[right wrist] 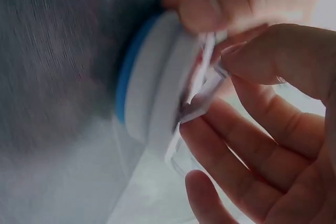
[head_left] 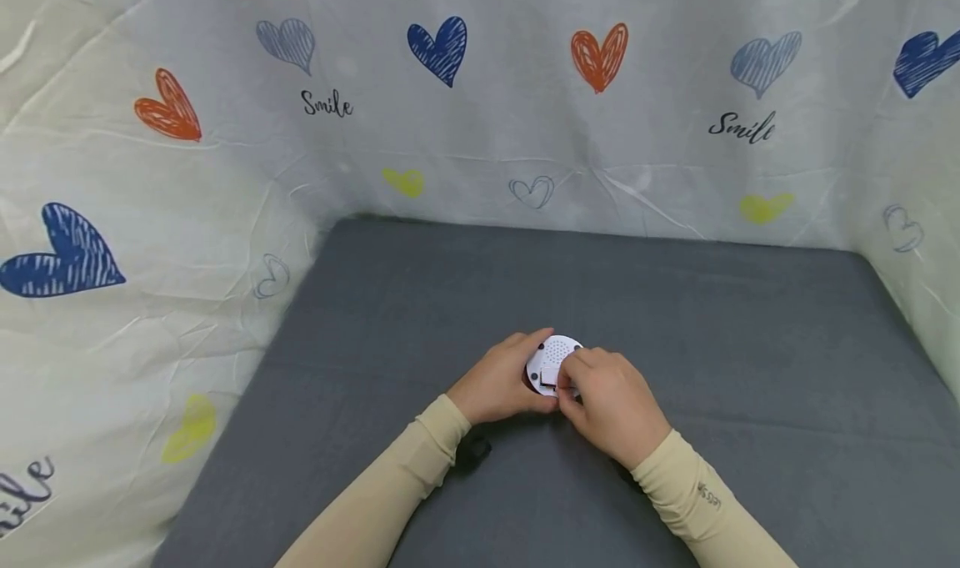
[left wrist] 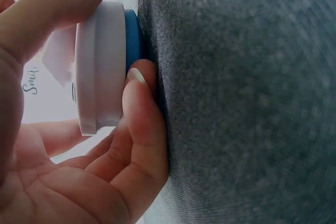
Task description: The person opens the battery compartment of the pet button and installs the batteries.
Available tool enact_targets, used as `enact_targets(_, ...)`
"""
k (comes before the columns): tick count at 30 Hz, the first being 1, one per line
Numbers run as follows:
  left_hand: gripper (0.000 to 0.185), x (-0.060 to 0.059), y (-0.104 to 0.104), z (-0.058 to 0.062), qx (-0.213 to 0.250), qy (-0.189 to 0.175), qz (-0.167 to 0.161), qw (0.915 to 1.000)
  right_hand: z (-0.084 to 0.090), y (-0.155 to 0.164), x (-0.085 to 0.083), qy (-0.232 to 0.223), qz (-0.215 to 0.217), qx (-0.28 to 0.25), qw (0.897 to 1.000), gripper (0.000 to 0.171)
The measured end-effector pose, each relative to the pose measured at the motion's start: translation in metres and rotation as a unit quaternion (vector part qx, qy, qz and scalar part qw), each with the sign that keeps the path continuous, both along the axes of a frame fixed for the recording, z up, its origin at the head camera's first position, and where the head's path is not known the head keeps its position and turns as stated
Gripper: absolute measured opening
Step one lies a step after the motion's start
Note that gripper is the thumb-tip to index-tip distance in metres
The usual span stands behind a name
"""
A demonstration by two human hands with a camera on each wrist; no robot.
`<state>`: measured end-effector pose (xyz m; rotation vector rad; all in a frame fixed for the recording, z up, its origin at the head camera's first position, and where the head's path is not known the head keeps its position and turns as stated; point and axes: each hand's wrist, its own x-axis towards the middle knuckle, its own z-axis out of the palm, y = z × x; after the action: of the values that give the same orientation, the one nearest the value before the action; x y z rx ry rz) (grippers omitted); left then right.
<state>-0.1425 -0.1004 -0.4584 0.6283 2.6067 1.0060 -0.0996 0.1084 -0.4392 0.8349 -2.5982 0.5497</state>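
Note:
A round white device with a blue underside lies on the grey mat, its dotted back facing up. My left hand grips its rim between thumb and fingers; the left wrist view shows the white disc with the blue layer against the mat. My right hand pinches a small white flap on the device's back. In the right wrist view that flap stands lifted from the disc, held by my right fingers.
The mat is walled on three sides by a white cloth printed with hearts and the word "Smile". A small dark object lies on the mat under my left forearm.

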Motion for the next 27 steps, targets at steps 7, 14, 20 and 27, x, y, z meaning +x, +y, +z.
enact_targets(7,0.102,-0.001,0.002,-0.001,-0.004,-0.003,0.005,1.0,-0.008,-0.004,0.001,0.003,-0.007,0.002,1.0,0.022)
enact_targets(14,0.101,-0.001,0.003,-0.001,-0.006,-0.005,0.004,1.0,-0.009,-0.004,-0.001,0.001,-0.01,0.006,1.0,0.018)
enact_targets(20,0.102,-0.001,0.003,-0.001,-0.01,-0.003,0.005,0.9999,-0.008,-0.002,-0.003,-0.017,-0.007,0.001,1.0,0.016)
enact_targets(27,0.104,-0.001,0.005,-0.001,-0.016,-0.005,0.006,0.9999,-0.009,0.006,-0.008,-0.051,-0.037,-0.052,0.997,0.018)
